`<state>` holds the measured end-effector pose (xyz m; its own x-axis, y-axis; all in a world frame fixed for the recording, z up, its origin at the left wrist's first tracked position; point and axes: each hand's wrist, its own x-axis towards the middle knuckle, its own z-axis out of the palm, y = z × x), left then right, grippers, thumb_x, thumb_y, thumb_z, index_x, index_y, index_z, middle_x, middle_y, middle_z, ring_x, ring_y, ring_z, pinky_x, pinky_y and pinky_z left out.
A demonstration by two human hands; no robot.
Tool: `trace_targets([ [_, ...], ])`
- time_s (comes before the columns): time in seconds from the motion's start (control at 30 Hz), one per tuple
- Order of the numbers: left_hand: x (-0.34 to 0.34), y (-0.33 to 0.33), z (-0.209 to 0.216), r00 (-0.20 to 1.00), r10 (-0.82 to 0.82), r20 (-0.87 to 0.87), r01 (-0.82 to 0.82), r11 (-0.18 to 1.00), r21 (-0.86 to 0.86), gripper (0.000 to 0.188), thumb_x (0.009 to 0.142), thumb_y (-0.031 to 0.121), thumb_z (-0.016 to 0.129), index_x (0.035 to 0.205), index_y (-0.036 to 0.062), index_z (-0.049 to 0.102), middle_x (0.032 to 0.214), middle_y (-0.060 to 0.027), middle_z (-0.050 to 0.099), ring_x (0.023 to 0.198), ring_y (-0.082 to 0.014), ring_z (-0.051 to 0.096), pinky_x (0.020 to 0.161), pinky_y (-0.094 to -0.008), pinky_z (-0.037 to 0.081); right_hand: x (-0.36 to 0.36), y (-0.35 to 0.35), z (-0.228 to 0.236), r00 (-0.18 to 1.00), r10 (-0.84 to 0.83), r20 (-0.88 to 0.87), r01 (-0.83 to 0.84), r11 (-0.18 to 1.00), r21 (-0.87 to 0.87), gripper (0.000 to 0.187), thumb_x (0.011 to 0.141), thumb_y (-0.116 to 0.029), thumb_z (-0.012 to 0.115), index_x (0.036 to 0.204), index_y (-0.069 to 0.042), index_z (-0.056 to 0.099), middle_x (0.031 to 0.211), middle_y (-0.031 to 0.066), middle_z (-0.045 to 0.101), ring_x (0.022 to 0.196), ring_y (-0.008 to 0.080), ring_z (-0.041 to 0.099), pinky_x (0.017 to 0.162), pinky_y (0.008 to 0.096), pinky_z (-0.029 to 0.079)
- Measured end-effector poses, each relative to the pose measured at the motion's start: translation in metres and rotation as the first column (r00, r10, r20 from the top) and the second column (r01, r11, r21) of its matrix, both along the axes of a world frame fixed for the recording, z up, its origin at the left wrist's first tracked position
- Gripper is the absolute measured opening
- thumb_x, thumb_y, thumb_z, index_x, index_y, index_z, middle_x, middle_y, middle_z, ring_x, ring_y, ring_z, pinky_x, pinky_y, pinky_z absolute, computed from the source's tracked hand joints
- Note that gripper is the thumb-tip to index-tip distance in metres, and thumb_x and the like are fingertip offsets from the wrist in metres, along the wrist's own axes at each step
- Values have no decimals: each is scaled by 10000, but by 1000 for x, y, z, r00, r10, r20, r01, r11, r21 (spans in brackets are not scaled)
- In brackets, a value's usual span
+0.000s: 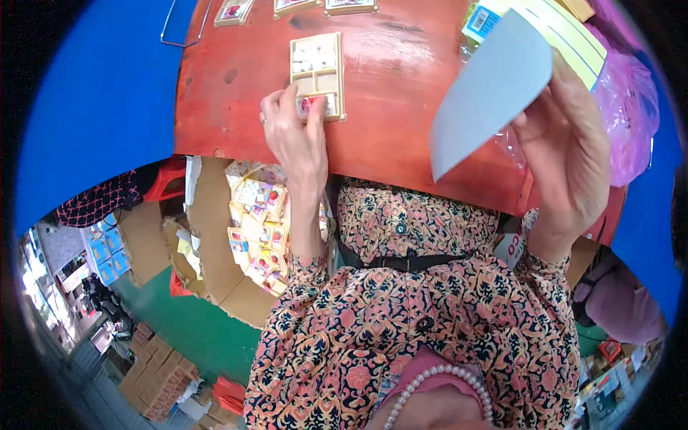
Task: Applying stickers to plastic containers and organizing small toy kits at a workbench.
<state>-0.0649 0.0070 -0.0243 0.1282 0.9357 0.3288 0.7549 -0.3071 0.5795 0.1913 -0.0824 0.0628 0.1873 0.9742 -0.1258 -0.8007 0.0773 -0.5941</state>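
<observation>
On the red table lies a small cream compartment tray point(317, 80). White pieces point(314, 54) fill its far section, and a divider splits the bare middle part. A small picture-printed piece point(307, 106) sits at its near end. My left hand point(295, 136) is closed on that near end, index finger and thumb on either side of the printed piece. Raised on the right, my right hand point(570, 136) pinches a pale grey sheet point(494, 93) that bends slightly, its face plain. The sheet hides part of the table and the things behind it.
Similar trays point(294, 6) lie along the far table edge. At the right are a yellow-and-white package point(573, 36) and a pink plastic bag point(627, 122). Below the table's left side, a cardboard box point(218, 236) holds many packed trays point(261, 229). Stacked cartons point(154, 373) stand on the floor.
</observation>
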Motion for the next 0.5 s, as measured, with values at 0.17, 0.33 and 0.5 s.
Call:
trace_targets([
  [0.17, -1, -33, 48, 638, -6, 770, 338, 901, -273, 358, 839, 111, 624, 1147, -63, 565, 1186, -152, 554, 1049, -236, 568, 929, -344, 442, -36, 22, 0, 887, -50, 458, 41, 999, 29, 256, 928, -157, 524, 1097, 30, 570, 937, 62, 623, 822, 116, 584, 694, 255, 466],
  [0.33, 18, -50, 51, 247, 36, 968, 547, 820, -170, 599, 788, 98, 711, 1286, -68, 425, 1208, -161, 550, 1110, -237, 543, 965, -351, 431, -100, 42, -17, 782, 33, 622, -113, 990, 90, 121, 881, -80, 556, 858, 27, 608, 784, 47, 608, 687, 106, 567, 614, 253, 460],
  [0.5, 11, -44, 40, 149, 268, 952, 481, 821, -306, 274, 846, 53, 634, 1087, -46, 551, 1041, -129, 623, 954, -202, 619, 867, -355, 523, -108, 52, -39, 569, -129, 812, -153, 954, 259, 135, 816, -91, 599, 878, 27, 622, 797, 134, 608, 779, 264, 580, 682, 341, 463],
])
